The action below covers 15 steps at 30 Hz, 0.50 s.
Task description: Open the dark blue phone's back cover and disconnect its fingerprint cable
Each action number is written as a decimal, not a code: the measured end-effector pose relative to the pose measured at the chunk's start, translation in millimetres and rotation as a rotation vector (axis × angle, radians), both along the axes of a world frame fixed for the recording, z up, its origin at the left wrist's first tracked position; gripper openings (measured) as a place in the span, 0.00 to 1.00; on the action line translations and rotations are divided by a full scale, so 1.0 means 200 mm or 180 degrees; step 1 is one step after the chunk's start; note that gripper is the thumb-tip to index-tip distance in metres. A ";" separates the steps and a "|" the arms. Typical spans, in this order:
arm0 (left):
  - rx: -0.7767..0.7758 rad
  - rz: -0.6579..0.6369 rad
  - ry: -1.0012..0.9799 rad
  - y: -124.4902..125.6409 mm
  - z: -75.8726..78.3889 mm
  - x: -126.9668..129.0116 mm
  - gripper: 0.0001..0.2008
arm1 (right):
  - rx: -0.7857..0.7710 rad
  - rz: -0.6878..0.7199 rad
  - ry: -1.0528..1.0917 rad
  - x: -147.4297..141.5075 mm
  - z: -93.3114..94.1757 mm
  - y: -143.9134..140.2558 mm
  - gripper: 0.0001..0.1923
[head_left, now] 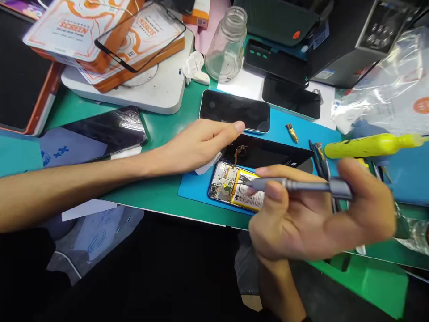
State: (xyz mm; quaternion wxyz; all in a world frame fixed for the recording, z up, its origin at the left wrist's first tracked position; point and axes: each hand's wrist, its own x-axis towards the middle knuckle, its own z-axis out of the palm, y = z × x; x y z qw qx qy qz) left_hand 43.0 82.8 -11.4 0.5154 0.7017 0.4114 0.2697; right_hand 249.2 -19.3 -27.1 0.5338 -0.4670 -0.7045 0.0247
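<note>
My left hand [204, 145] is closed on the left end of a black phone back cover [275, 153], holding it tilted up on its edge. An orange flex cable [237, 154] runs between the cover and an opened phone [219, 179]. Inside this phone show metal shields and a battery [237, 194] with a yellow border. In my right hand [311, 219] is a grey screwdriver [304, 186], its tip pointing left over the phone's inside. Whether the tip touches a screw I cannot tell. My right fingers hide the phone's right end.
Behind the cover lies another phone [234, 109] on the blue mat [192, 190]. A glass jar [226, 49] and screen boxes [73, 33] stand farther back. On the right are a yellow bottle [372, 145], a small brush [292, 133] and tweezers [318, 158].
</note>
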 end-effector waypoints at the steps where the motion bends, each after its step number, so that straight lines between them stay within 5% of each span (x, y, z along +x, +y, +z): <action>1: -0.0018 0.0003 -0.0044 0.00 0.00 0.00 0.36 | 0.0150 -0.0090 0.0164 -0.06 0.00 0.02 0.34; 4: -0.0075 -0.0019 -0.0149 0.00 0.02 0.00 0.35 | 0.0265 0.0091 0.0173 -0.16 0.01 0.04 0.33; 15: -0.0231 -0.0094 -0.0268 0.00 0.06 0.00 0.37 | -0.0042 0.0230 0.0006 -0.17 -0.01 0.04 0.38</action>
